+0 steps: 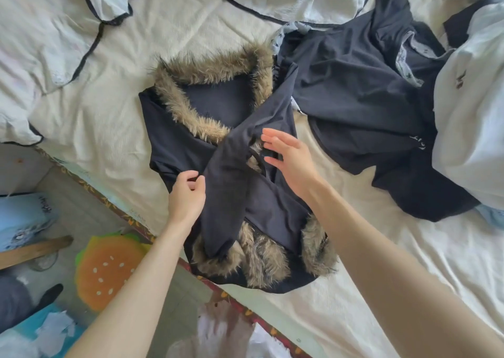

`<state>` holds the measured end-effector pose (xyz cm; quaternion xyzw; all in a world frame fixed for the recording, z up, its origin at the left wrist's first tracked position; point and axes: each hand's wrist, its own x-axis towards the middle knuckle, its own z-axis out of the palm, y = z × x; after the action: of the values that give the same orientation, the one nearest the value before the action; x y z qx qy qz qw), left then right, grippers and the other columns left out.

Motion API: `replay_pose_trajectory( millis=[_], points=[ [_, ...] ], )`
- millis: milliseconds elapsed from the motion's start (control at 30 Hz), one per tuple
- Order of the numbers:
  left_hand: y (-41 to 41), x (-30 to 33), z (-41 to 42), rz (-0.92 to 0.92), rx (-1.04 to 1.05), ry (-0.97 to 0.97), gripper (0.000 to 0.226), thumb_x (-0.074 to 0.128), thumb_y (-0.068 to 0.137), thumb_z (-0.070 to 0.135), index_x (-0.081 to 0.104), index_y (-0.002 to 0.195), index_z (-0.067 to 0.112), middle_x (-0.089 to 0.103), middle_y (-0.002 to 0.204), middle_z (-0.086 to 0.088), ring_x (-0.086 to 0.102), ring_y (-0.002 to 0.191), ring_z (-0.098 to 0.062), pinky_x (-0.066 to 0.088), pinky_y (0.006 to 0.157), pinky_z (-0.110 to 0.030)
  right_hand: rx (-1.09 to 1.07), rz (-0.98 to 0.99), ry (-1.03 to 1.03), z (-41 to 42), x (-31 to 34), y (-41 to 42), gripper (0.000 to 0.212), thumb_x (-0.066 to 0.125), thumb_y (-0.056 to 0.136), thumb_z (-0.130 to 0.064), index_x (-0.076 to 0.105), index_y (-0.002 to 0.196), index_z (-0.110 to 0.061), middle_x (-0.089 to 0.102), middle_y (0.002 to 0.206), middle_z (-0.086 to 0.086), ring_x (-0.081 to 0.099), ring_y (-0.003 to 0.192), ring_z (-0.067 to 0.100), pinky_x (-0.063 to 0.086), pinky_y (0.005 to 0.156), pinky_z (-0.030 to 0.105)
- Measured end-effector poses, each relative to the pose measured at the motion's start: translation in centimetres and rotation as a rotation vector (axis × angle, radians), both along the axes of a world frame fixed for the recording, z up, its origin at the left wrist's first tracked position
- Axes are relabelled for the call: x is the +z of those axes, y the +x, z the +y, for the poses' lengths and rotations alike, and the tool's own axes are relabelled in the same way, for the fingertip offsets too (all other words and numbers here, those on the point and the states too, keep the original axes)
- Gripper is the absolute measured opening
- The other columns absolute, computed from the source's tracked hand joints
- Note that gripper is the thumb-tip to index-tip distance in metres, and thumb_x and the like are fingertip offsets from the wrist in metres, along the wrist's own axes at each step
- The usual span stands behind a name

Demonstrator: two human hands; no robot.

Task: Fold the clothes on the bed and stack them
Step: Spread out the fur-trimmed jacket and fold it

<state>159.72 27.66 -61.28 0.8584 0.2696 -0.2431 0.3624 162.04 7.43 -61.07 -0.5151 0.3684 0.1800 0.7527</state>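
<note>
Left hand (186,194) pinched the soft, floppy jacket (174,145) at a sleeve fold, right hand (289,158) hovered fingers spread; bulky fur, so probably grab the edges.

burger-shaped cushion (105,270) on floor | wooden stick (35,250) beside it | possibly crumpled paper (56,330) nearby
</note>
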Motion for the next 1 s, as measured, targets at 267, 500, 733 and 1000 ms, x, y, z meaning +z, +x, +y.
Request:
replay_pose_trajectory(
  millis=[267,500,733,1000],
  points=[
    [-0.5,-0.7,-4.8,-0.141,-0.556,0.394,0.06,0.063,0.083,0.052,0.046,0.127,0.016,0.044,0.129,-0.009,0.042,0.119,-0.031,0.041,0.09,-0.043,-0.322,0.362,0.288,-0.5,-2.6,0.2,0.046,0.042,0.102,-0.026,0.036,0.143,-0.007,0.047,0.143,0.008,0.046,0.13,0.021,0.043,0.09,0.029],
    [1.1,-0.4,-4.1,-0.146,-0.343,0.062,0.011,0.054,0.092,0.022,0.062,0.098,0.019,0.061,0.09,0.011,0.058,0.089,-0.013,0.043,0.075,-0.027,-0.627,0.326,0.517,-1.8,-1.2,4.2,0.032,0.042,0.101,-0.024,0.049,0.13,-0.014,0.057,0.124,-0.003,0.042,0.134,0.015,0.033,0.11,0.033],
    [2.0,-0.6,-0.9,0.196,0.087,-0.29,0.015,0.05,0.097,0.021,0.064,0.101,0.018,0.064,0.095,0.005,0.06,0.096,-0.018,0.052,0.087,-0.037,-0.674,0.344,0.422,-5.9,-0.4,2.7,0.03,0.037,0.102,-0.025,0.052,0.083,-0.009,0.055,0.086,-0.002,0.056,0.095,0.011,0.036,0.094,0.027],
    [3.2,-0.5,-1.6,0.216,0.034,-0.089,0.025,0.046,0.094,0.015,0.057,0.072,0.019,0.06,0.086,-0.005,0.058,0.092,-0.026,0.052,0.086,-0.041,-0.725,0.316,0.472,-4.8,-1.0,1.8,0.02,0.043,0.101,-0.023,0.056,0.097,-0.009,0.064,0.099,0.0,0.057,0.113,0.018,0.044,0.09,0.03]
  ],
)
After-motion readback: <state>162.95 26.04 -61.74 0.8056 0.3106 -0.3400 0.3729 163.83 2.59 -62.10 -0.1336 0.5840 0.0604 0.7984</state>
